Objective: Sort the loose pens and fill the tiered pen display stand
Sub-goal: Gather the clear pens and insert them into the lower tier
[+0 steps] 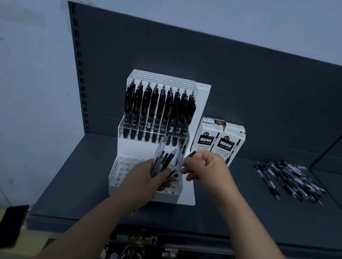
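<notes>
Gripping a bunch of pens (pixel 161 160) in my left hand (pixel 143 183), I pinch one pen (pixel 183 161) with my right hand (pixel 206 168) above the stand (pixel 199 111)'s empty front tier; more loose pens (pixel 289 181) lie right.

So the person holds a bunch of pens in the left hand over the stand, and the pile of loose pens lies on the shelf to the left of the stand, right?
Not quite. The head view shows the pile of loose pens on the shelf to the right of the stand, beyond the two pen boxes. The left hand does hold a bunch of pens over it.
</notes>
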`<state>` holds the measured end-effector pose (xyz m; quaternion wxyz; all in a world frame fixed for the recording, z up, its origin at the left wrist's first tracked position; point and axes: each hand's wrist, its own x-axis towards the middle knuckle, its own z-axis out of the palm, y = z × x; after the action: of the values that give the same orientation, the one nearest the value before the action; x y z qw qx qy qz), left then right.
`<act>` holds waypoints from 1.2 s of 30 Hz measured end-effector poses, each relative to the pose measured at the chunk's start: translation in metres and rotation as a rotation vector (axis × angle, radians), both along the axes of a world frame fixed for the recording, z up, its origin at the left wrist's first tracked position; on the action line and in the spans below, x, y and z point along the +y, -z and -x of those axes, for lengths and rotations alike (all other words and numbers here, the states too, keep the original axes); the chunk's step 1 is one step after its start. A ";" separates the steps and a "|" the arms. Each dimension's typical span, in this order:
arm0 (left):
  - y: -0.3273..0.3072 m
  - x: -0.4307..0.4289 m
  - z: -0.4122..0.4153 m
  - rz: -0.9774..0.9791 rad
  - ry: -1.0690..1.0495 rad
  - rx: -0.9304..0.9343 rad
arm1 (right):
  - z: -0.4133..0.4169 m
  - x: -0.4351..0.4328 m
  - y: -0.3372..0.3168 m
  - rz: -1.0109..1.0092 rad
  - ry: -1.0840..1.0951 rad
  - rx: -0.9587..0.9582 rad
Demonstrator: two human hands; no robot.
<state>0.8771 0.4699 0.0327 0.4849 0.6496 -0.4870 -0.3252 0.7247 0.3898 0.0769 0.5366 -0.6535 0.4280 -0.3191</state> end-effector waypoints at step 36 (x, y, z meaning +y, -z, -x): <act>0.000 0.008 -0.008 0.041 -0.075 0.075 | -0.009 -0.004 -0.002 0.318 0.174 0.326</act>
<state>0.8850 0.4783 0.0324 0.5278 0.6447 -0.4504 -0.3210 0.7337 0.3858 0.0784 0.3214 -0.7334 0.5078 -0.3179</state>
